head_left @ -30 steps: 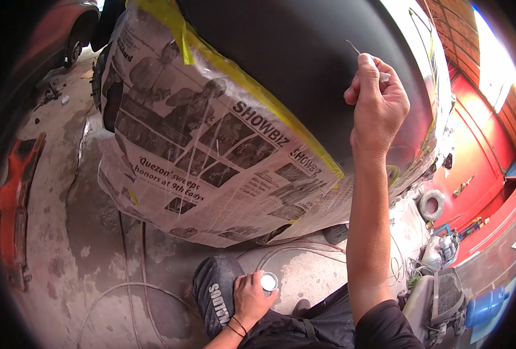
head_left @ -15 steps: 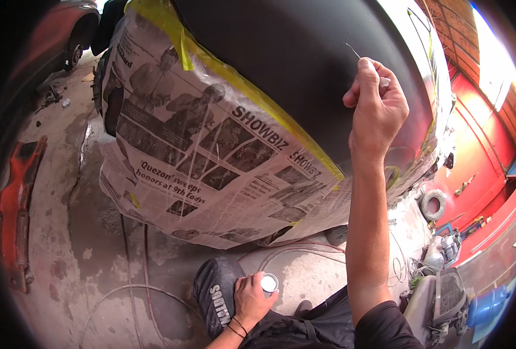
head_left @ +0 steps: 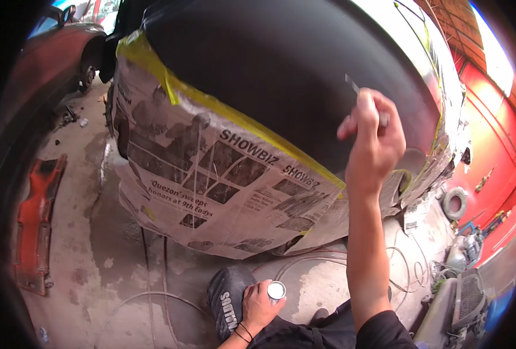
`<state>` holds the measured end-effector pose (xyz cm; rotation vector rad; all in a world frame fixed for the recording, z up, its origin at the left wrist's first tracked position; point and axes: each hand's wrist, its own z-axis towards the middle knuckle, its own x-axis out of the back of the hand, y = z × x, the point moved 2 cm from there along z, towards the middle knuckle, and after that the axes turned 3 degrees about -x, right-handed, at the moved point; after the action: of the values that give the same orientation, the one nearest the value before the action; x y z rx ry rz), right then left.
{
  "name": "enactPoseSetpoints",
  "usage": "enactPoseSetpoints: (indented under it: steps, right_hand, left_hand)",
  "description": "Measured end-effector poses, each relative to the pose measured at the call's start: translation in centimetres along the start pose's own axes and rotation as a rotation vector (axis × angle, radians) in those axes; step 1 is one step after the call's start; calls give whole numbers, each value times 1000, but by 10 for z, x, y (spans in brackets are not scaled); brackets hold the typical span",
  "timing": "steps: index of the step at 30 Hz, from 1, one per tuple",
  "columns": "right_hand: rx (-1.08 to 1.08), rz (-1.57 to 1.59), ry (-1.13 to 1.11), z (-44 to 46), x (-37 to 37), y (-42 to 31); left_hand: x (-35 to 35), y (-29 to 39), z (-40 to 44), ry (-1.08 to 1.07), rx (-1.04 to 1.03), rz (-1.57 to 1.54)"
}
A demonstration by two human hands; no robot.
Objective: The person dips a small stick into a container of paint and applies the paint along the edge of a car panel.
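My right hand (head_left: 375,136) is raised in front of a dark, smooth car panel (head_left: 258,64), its fingers pinched on a thin pointed tool (head_left: 351,84). Something small and pale also shows between those fingers, blurred. Whether the tool tip touches the panel, I cannot tell. My left hand (head_left: 260,305) rests by my knee, wrapped round a small round cup (head_left: 276,290) with white contents. Newspaper (head_left: 217,192) covers the part below the panel, edged by yellow tape (head_left: 240,129).
An orange-red metal part (head_left: 36,218) lies on the floor at the left, near another car (head_left: 54,70). Hoses (head_left: 165,273) run over the floor below the newspaper. A tire (head_left: 454,203) and machinery (head_left: 467,299) stand at the right, by a red wall (head_left: 490,134).
The view has shifted, so the car and floor sit lower and further right. My right hand appears lower in the picture, with the tool still pinched. My left hand keeps the cup.
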<state>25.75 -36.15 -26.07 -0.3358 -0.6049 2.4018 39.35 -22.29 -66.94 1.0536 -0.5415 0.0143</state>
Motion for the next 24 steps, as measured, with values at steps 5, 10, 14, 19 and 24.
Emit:
enactPoseSetpoints:
  steps: [5,10,14,19,24]
  right_hand:
    - [169,-423,-408,-100,93,22]
    - [-366,-682,-973,-230,224,87]
    - [-590,-882,-1142,-272,279,123]
    - [-561,-587,-788,-241,250,104]
    - [-535,-467,-661,-218,257,85]
  left_hand:
    - [9,-6,4,-3,13,32]
    - [11,-25,11,-37,38,93]
    - [12,-35,17,-44,85,89]
    - [5,-29,33,-12,103,18]
    - [9,26,73,6,31,29]
